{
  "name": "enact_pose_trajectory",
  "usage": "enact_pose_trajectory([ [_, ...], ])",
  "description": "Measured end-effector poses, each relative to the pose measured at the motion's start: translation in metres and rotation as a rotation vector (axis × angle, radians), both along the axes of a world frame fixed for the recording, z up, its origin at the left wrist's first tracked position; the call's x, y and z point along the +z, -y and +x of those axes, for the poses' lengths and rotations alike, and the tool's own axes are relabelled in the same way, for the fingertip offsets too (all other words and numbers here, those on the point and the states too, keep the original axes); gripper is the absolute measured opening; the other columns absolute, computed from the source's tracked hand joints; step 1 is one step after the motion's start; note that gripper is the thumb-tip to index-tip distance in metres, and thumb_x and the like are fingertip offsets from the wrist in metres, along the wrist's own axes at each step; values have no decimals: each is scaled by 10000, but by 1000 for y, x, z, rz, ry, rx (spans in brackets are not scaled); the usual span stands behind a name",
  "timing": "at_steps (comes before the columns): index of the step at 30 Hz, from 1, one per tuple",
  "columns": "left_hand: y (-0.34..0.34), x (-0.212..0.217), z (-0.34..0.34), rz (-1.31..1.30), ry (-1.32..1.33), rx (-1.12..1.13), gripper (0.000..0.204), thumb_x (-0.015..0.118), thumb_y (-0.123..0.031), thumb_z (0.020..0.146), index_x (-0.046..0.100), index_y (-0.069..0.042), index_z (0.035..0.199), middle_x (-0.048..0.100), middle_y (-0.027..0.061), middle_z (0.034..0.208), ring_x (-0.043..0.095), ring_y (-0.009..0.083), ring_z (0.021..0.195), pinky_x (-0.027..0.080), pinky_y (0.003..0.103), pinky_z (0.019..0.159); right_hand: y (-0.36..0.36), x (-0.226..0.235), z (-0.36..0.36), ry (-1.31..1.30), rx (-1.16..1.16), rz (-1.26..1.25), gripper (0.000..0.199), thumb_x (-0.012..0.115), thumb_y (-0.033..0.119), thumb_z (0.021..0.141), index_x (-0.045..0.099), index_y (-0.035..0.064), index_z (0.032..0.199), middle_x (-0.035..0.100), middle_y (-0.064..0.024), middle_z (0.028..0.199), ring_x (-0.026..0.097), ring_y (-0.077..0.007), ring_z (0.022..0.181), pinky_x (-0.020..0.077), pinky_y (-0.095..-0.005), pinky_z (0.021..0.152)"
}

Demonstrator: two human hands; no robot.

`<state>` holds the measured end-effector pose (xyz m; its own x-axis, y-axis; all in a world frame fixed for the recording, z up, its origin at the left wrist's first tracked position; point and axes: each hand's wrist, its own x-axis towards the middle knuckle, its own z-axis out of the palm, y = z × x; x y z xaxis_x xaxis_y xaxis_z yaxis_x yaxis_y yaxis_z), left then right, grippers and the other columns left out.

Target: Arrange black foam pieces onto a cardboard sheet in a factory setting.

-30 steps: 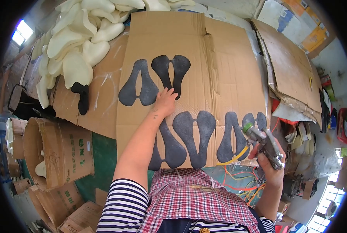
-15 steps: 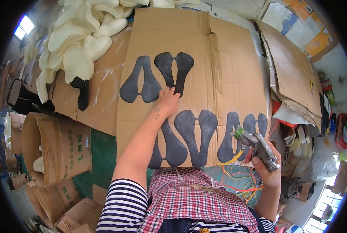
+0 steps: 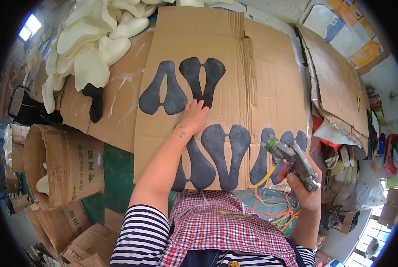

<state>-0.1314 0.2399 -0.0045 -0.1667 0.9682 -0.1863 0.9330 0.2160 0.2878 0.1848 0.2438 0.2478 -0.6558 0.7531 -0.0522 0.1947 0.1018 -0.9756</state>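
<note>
A matt black, thin pad, flared into two rounded lobes and split by a long slot, lies flat on brown corrugated cardboard, directly ahead of the left hand, its narrow end under the fingers. From that grip its long axis runs almost straight away from the body, lobes at the far end. The left hand is much the nearer; I can't make out whether its grip pinches the pad's edge or only presses on it.

Just left of this grip lies a dusty black slotted pad turned the opposite way, lobes toward the body. Behind the grip, bodyward and a little right, is a charcoal slotted pad, lobes away from the body.

The right hand, well off to the right, has its grip wrapped round a grey metal spray gun with a green tip, aimed left and away from the body. Far ahead and left of the left grip sits a heap of curved cream foam shells.
</note>
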Motion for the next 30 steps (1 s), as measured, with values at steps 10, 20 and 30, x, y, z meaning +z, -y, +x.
enact_pose_trajectory([
  [10, 6, -5, 1, 6, 2, -19, 489, 571, -155, 807, 528, -65, 1287, 394, 156, 1443, 322, 342, 1361, 242, 499, 1117, -3, -1, -4, -24, -7, -32, 522, 680, 150, 843, 476, -43, 1284, 612, -87, 841, 603, -157, 754, 489, -294, 703],
  [20, 7, -5, 4, 9, 25, -31, 460, 576, -176, 803, 553, -40, 1242, 430, 156, 1408, 367, 326, 1319, 256, 488, 1103, -10, -2, -13, -57, -27, -13, 497, 670, 142, 846, 488, -50, 1266, 619, -88, 849, 606, -156, 764, 497, -298, 707],
  [30, 10, 7, 9, -16, 82, 0, 402, 540, -141, 831, 576, -2, 1206, 422, 160, 1429, 348, 322, 1347, 241, 476, 1121, -10, -2, -5, -32, -35, -30, 516, 681, 114, 835, 479, -52, 1280, 619, -87, 874, 608, -157, 770, 504, -305, 725],
])
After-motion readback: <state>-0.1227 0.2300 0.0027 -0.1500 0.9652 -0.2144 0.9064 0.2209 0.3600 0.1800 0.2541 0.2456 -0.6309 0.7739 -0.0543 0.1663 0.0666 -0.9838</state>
